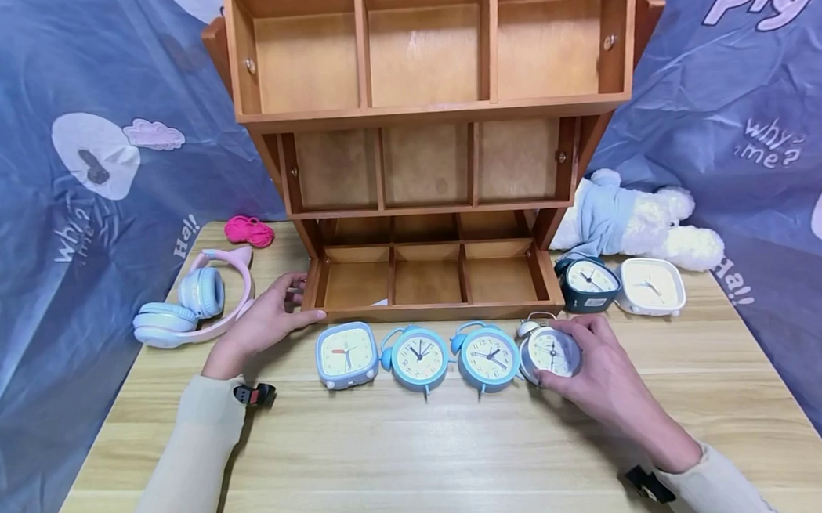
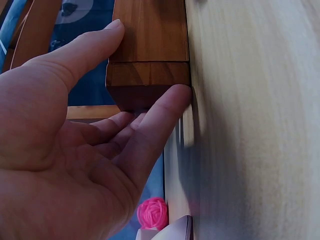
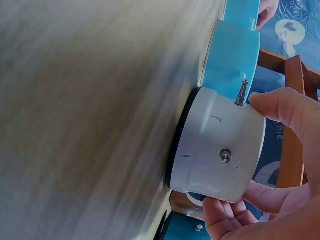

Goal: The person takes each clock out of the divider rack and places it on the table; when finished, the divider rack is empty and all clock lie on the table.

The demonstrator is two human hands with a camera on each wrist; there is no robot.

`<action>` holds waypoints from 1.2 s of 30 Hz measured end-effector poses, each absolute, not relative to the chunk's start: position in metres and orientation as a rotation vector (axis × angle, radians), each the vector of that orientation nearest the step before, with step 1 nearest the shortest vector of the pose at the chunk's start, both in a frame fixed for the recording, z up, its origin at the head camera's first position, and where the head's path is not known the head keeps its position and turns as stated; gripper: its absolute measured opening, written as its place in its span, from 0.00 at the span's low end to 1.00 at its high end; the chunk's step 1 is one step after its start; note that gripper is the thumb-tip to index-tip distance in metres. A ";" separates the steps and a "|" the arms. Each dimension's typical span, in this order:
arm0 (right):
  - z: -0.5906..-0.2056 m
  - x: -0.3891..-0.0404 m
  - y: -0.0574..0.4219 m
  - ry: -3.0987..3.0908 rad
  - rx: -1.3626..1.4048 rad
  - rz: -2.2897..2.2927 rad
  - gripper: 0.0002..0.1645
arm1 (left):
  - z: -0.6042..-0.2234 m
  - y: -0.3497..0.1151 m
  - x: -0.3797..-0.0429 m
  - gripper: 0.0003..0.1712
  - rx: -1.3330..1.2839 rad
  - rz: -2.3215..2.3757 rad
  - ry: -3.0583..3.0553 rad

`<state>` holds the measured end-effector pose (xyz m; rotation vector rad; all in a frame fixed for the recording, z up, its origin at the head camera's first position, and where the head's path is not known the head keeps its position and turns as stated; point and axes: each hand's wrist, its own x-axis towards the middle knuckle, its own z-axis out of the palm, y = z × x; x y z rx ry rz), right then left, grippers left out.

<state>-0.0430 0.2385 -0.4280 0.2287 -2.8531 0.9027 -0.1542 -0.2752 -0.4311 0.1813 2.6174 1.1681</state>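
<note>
My right hand [image 1: 604,366] pinches a round white twin-bell alarm clock [image 1: 549,351] by its sides, thumb across from the fingers. In the right wrist view, the white clock's case [image 3: 220,145] with its small metal feet shows between the fingertips. Left of it stand two light-blue round alarm clocks, one [image 1: 489,357] beside the other [image 1: 419,356], then a square blue clock [image 1: 347,354]. My left hand [image 1: 266,320] rests at the lower left front corner of a wooden tiered organizer [image 1: 443,312]. Its thumb and fairly straight fingers touch the wood [image 2: 150,35].
A dark green clock [image 1: 589,283] and a white square clock [image 1: 651,286] stand right of the organizer, before a white plush toy [image 1: 656,218] in blue. Pink-and-blue headphones [image 1: 201,293] and pink yarn [image 1: 248,230] lie at left. Fabric [image 1: 66,270] hangs around the table.
</note>
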 end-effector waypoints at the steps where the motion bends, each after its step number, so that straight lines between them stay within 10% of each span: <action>1: -0.428 -0.043 0.239 -2.856 0.229 0.902 0.47 | -0.431 -0.275 -0.154 0.51 0.182 1.167 2.618; 36: -0.425 -0.044 0.242 -2.953 0.198 0.889 0.51 | -0.430 -0.274 -0.154 0.52 0.169 1.151 2.621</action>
